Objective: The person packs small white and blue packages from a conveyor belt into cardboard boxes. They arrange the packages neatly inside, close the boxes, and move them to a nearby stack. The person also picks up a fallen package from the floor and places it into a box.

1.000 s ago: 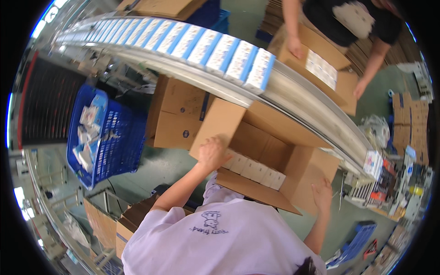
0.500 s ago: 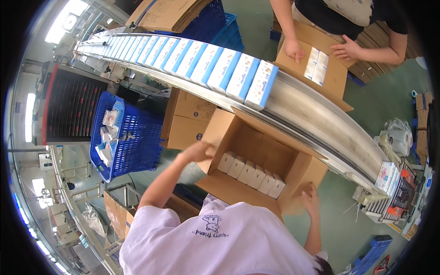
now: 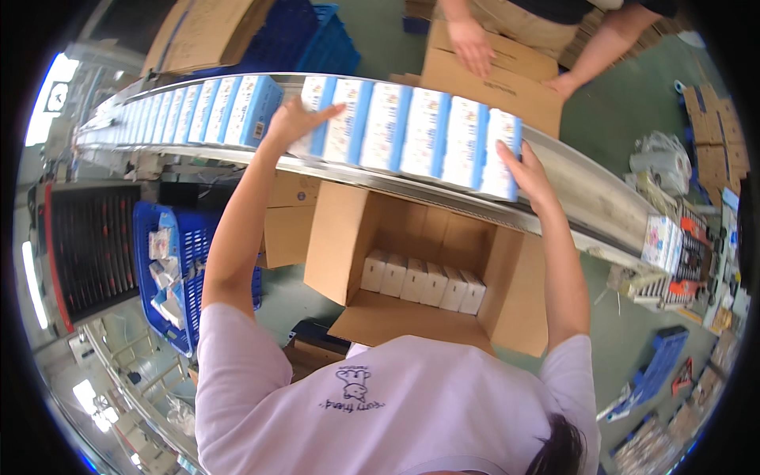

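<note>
Both arms reach over the conveyor to a row of white-and-blue tissue packs (image 3: 385, 127) standing side by side. My left hand (image 3: 297, 125) grips the left end of the row, its thumb laid over the pack tops. At the other end, my right hand (image 3: 529, 172) presses on the last pack, thumb on its top. The row is squeezed between my two hands and appears to rest on the belt. Below the conveyor, in front of my body, stands an open cardboard box (image 3: 404, 317). Inside it, several white packs (image 3: 414, 280) line the side nearest me.
More packs (image 3: 210, 111) queue on the belt to the left. Across the conveyor (image 3: 570, 178) a person's hands rest on another cardboard box (image 3: 507, 87). A blue basket (image 3: 198, 245) with loose packs stands left. Metal rollers (image 3: 673, 265) are at the belt's right end.
My hands have left the open box's flaps and moved up onto the conveyor, taking hold of a row of packs. A gap now splits that row from the queue. The other person's box flaps are now folded over.
</note>
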Demonstrator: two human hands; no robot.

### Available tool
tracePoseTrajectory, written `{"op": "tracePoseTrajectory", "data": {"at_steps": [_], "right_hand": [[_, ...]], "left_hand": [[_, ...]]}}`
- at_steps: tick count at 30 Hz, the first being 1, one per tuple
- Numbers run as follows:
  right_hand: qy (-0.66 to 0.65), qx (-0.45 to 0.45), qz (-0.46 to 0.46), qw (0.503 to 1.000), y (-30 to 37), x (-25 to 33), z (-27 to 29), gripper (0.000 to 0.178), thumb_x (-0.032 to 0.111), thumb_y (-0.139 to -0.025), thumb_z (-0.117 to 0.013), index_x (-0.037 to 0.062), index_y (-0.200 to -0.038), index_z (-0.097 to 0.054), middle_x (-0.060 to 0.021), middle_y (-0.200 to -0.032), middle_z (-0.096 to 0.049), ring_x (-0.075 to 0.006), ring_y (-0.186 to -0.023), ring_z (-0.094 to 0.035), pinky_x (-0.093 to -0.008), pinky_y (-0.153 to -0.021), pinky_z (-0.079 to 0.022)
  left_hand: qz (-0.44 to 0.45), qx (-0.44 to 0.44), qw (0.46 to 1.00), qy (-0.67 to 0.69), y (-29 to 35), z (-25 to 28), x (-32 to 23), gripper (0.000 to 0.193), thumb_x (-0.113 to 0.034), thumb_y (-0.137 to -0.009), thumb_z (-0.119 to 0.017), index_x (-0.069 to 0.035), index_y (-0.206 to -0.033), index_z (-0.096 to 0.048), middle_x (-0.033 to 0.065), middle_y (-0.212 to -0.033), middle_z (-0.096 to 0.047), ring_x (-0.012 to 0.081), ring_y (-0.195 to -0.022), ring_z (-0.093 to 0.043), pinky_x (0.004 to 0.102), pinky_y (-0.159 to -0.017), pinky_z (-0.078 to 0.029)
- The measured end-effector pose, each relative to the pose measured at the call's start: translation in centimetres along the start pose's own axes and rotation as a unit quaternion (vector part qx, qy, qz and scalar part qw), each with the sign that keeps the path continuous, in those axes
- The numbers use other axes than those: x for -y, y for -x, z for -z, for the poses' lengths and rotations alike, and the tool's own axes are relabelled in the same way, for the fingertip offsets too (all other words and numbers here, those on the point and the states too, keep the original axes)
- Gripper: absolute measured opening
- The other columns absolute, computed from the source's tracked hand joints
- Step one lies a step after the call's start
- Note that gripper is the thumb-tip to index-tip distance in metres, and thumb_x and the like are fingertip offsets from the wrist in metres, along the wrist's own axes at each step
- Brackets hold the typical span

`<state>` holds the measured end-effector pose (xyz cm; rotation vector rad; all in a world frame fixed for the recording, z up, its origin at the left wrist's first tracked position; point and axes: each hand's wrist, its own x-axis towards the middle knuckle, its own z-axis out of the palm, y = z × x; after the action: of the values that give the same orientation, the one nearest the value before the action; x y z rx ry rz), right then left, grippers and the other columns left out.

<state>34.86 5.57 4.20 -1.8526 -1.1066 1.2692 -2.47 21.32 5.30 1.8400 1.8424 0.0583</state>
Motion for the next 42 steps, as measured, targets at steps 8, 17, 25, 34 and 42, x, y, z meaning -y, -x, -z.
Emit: {"op": "tracePoseTrajectory", "data": {"at_steps": [8, 17, 25, 34, 42], "right_hand": [[0.045, -0.202, 0.131, 0.970, 3.7, 1.7, 1.1, 0.080, 0.040, -0.065, -0.078, -0.0054, -0.117, -0.037, -0.0184, -0.100, -0.060, -0.0231, -0.092, -0.060, -0.0318, -0.081, -0.046], [-0.043, -0.326, 0.141, 0.934, 23.3, -2.7, -1.7, 0.114, 0.024, -0.052, -0.086, -0.0042, -0.134, -0.012, -0.0178, -0.124, -0.035, -0.0272, -0.114, -0.039, -0.0384, -0.095, -0.036], [0.336, 0.043, -0.234, 0.911, 14.8, -18.5, -10.2, 0.109, 0.070, -0.066, -0.057, -0.0144, -0.127, -0.026, -0.0318, -0.105, -0.054, -0.0378, -0.094, -0.058, -0.0403, -0.076, -0.049], [0.556, 0.127, -0.105, 0.814, 11.2, -17.9, -12.3, 0.048, 0.040, -0.089, -0.038, 0.0183, -0.132, -0.041, -0.0192, -0.133, -0.040, -0.0304, -0.118, -0.043, -0.0398, -0.100, -0.031], [0.326, 0.099, -0.078, 0.937, 3.4, -25.7, -13.0, 0.043, 0.036, -0.086, -0.048, 0.0038, -0.114, -0.054, -0.0192, -0.113, -0.056, -0.0350, -0.106, -0.051, -0.0405, -0.090, -0.040]], "left_hand": [[-0.156, -0.037, 0.931, 0.328, 3.8, -4.3, -3.7, 0.088, -0.042, -0.060, -0.080, 0.006, -0.121, -0.038, 0.0224, -0.104, -0.059, 0.0286, -0.099, -0.059, 0.0318, -0.085, -0.046], [-0.147, -0.092, 0.848, 0.500, 25.1, -5.8, -2.4, 0.105, -0.018, -0.053, -0.087, 0.005, -0.129, -0.018, 0.0180, -0.119, -0.042, 0.0270, -0.109, -0.048, 0.0379, -0.090, -0.045], [-0.033, 0.266, 0.962, -0.057, 18.0, -24.5, 2.7, 0.116, -0.072, -0.063, -0.058, 0.020, -0.124, -0.024, 0.0309, -0.111, -0.051, 0.0390, -0.097, -0.057, 0.0365, -0.079, -0.050], [-0.213, 0.333, 0.910, -0.125, 16.6, -24.3, 0.4, 0.087, -0.059, -0.062, -0.068, -0.002, -0.124, -0.046, 0.0223, -0.123, -0.048, 0.0360, -0.117, -0.044, 0.0494, -0.092, -0.037], [-0.276, 0.400, 0.873, -0.036, 11.2, -34.8, 5.4, 0.096, -0.042, -0.044, -0.084, -0.003, -0.124, -0.047, 0.0212, -0.127, -0.046, 0.0348, -0.119, -0.042, 0.0409, -0.097, -0.035]]}}
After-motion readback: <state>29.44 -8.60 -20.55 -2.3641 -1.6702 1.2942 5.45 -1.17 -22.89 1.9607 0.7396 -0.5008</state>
